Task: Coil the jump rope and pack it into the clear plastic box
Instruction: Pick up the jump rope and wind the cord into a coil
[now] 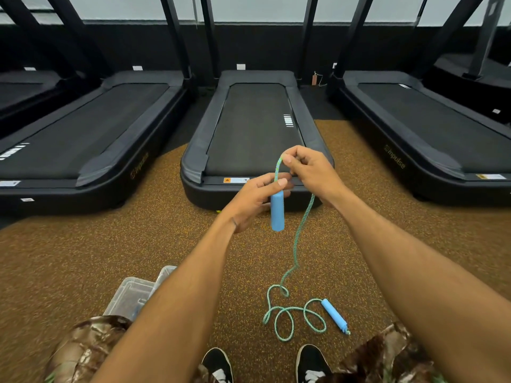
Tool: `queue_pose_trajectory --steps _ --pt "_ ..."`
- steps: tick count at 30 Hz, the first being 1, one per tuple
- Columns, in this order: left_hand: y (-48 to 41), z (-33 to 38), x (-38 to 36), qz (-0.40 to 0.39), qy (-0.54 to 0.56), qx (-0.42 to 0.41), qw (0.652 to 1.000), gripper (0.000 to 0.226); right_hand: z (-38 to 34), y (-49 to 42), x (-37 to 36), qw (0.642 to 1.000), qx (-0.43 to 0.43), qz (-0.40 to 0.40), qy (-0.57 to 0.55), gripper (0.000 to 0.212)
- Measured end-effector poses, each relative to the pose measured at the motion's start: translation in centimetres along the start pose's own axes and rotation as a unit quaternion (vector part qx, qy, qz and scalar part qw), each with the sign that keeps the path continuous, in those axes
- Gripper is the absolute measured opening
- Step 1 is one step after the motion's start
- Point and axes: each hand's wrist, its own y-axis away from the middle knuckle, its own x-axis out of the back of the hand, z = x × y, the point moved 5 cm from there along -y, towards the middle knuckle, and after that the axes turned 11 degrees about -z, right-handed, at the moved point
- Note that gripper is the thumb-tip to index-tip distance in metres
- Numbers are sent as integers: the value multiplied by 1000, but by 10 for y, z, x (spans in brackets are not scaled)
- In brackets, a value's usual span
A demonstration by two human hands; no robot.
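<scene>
While the left hand curls its fingers round the top of the blue handle, the right hand pinches the rope just above that handle.

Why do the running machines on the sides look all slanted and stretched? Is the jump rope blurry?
Head view: the wide-angle lens stretches the edges, so the side treadmills fan outward and the forearms look oversized; the jump rope, held by the left hand and right hand, is sharp; light is soft and even, without glare.
</scene>
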Motion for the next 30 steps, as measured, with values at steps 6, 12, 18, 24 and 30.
queue_pose_trajectory --steps 6,12,18,24,30 --pt "2 -6 -7 -16 73 -17 997 26 10 1 3 1000 -12 12 -25 14" --pt "12 -19 -21 -99 88 63 989 30 36 13 -2 998 -61 8 25 24" --pt "23 -30 -34 -91 107 97 985 33 57 22 -3 997 -67 28 -21 28" --pt "26 -24 -38 -118 146 48 981 34 67 23 -8 996 -68 15 -61 28" --pt "30 -9 -24 -125 177 -27 976 37 83 41 -23 990 -88 -26 -104 33"
